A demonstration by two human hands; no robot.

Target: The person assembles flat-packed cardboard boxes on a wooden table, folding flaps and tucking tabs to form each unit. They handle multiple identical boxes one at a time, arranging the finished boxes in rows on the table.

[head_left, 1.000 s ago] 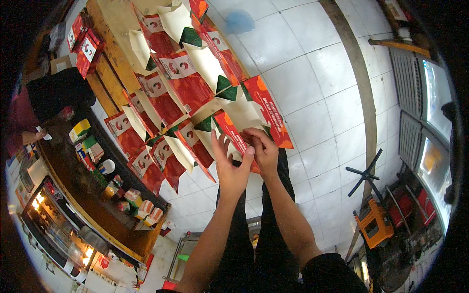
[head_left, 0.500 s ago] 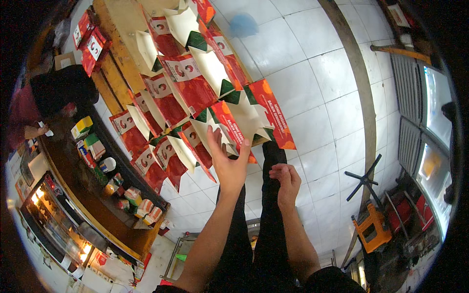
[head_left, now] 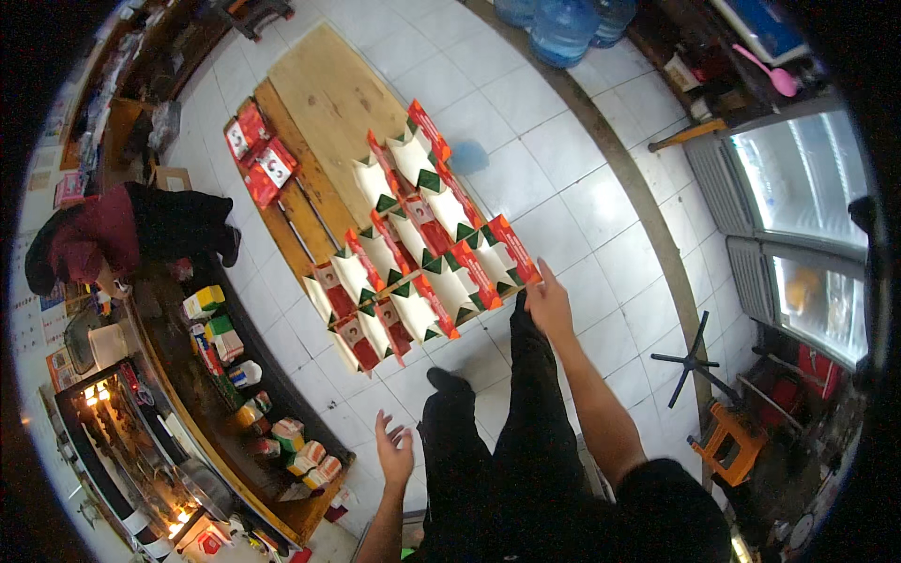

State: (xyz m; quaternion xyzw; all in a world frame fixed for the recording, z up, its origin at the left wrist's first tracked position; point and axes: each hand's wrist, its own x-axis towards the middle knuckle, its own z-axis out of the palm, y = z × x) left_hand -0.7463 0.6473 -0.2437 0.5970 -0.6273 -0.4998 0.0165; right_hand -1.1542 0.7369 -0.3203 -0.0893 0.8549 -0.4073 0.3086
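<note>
Several red food boxes stand open in rows on a wooden table, showing white insides and green corner flaps. At the near right corner of the group, my right hand (head_left: 550,302) is beside the upright red lid of one box (head_left: 511,249). Its index finger is stretched out, and the fingertips seem to touch the lid's edge. My left hand (head_left: 395,452) hangs in the air below the near boxes (head_left: 361,340), apart from them, fingers spread and nothing held.
Flat red packs (head_left: 262,158) lie at the far left of the wooden table (head_left: 328,89). A person (head_left: 113,230) bends over a counter (head_left: 174,310) on the left holding cartons. Blue water bottles (head_left: 561,33) stand at the back; an orange stool (head_left: 725,443) is at right.
My left hand has drawn back from the boxes to the lower left. My right hand has moved up to the near right box. The view has shifted, showing more of the table.
</note>
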